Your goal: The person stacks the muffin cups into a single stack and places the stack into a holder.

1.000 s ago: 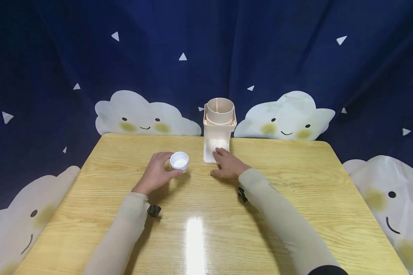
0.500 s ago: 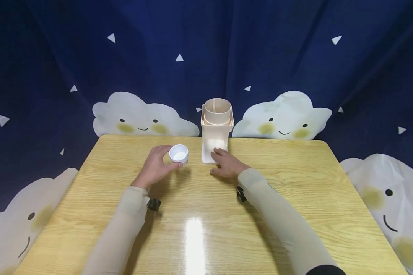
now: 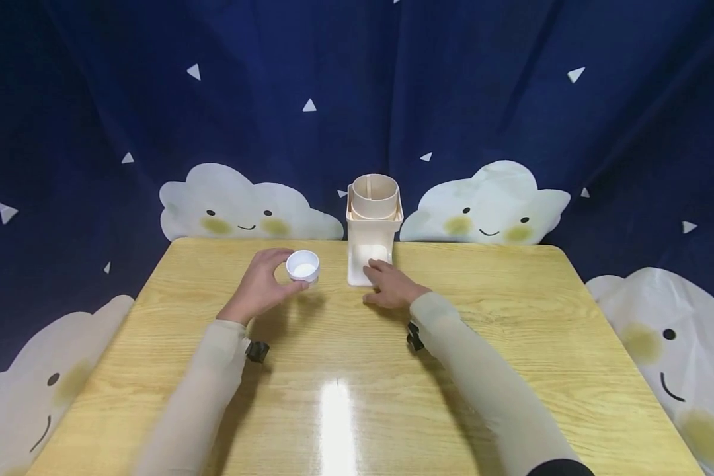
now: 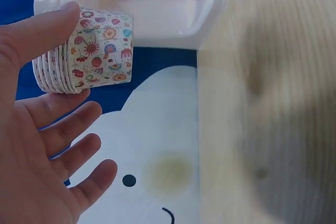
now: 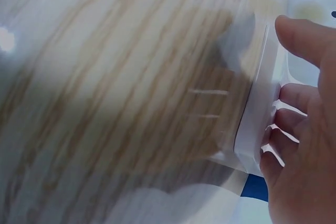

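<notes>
My left hand [image 3: 262, 281] pinches a nested stack of small paper cups [image 3: 303, 266] between thumb and fingers, above the table. In the left wrist view, the paper cups [image 4: 100, 51] show a colourful flower-like print, and the thumb lies across their stacked rims while the other fingers are spread. To the right stands a cream plastic holder [image 3: 371, 233] with a round tube [image 3: 375, 197] on top and a low base. My right hand [image 3: 391, 285] is at this base, fingertips over its inner side. The right wrist view shows those fingertips [image 5: 290, 95] at the base [image 5: 257, 114], fingers loosely bent.
The wooden table [image 3: 345, 344] carries a bright glare streak in front. A dark blue curtain [image 3: 262, 79] with white triangles hangs right behind it, and white cloud cut-outs [image 3: 244, 205] line the table's edges. A small black device [image 3: 257, 351] sits at the left wrist.
The left hand has moved a little left and toward the back with the paper cups. The right hand stays at the holder's base. The head view has shifted slightly.
</notes>
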A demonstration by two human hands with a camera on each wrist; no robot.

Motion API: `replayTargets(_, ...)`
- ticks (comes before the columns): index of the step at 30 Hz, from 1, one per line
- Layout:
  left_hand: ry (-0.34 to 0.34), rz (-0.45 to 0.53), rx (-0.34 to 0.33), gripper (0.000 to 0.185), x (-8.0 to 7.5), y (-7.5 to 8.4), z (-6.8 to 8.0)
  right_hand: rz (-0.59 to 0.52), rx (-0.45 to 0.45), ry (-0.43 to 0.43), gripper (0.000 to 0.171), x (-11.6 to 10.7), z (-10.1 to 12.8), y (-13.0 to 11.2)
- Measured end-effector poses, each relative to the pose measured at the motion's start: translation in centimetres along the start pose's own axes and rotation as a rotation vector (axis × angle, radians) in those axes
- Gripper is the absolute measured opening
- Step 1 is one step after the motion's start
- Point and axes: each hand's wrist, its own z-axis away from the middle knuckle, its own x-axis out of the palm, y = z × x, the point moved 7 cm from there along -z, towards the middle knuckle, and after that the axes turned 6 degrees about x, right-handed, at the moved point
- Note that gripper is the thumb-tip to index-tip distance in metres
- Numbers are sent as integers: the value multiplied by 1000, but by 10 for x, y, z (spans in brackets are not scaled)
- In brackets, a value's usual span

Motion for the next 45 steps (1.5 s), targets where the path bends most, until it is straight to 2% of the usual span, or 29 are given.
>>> replayTargets(5,-16,-25,8,62,-12,-4,-12,0,-16,23,77,-1,-1,1)
replayTargets(15,-64,78,-39,67,-46,-16,-50,-35,-3,-2,73,1,-4,4)
replayTargets(20,-62,106,-55,64,-56,-11,-67,-40,-2,-3,72,-1,-3,4)
replayTargets(26,-76,90,-52,62,-64,2,-85,-34,-17,5,72,-3,-1,-1)
replayTargets(34,-84,62,-32,66,-75,33,-121,-23,-37,42,72,-6,1,-6)
replayTargets(45,-70,93,-30,65,-66,70,-145,-39,-30,41,67,-9,1,-8)
